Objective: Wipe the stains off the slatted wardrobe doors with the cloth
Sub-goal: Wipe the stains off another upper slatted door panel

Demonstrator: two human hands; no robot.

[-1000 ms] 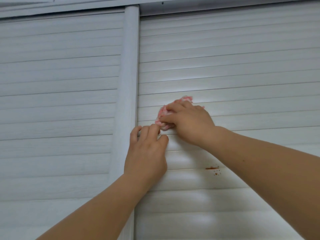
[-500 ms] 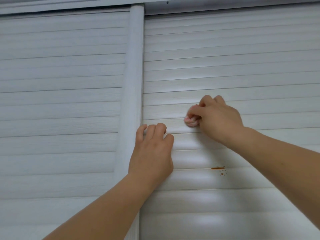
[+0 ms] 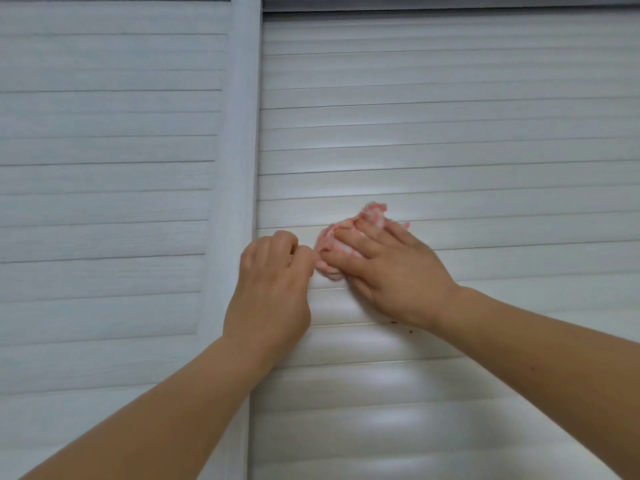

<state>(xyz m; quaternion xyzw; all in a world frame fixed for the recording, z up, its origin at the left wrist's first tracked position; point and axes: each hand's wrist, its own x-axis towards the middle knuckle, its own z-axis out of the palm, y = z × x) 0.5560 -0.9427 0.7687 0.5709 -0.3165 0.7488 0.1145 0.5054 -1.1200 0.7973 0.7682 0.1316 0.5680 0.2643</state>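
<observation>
1. Right hand: fingers spread and bent over a bunched pink-and-white cloth, pressing it flat against the right slatted door.
2. Left hand: fingers curled against the same door just right of the door post, holding nothing that shows, thumb near the cloth's edge. Looks like bracing.
3. Cloth sits a short way right of the post; small brown specks show below the right wrist, farther from the post.
4. Step, as judged: mid-wipe along one slat. Next move likely calls for dropping the cloth down to those specks and rubbing along the groove.
5. Against half a second ago: cloth and right hand have swung back toward the post; the brown streak is now mostly hidden by the wrist.
</observation>
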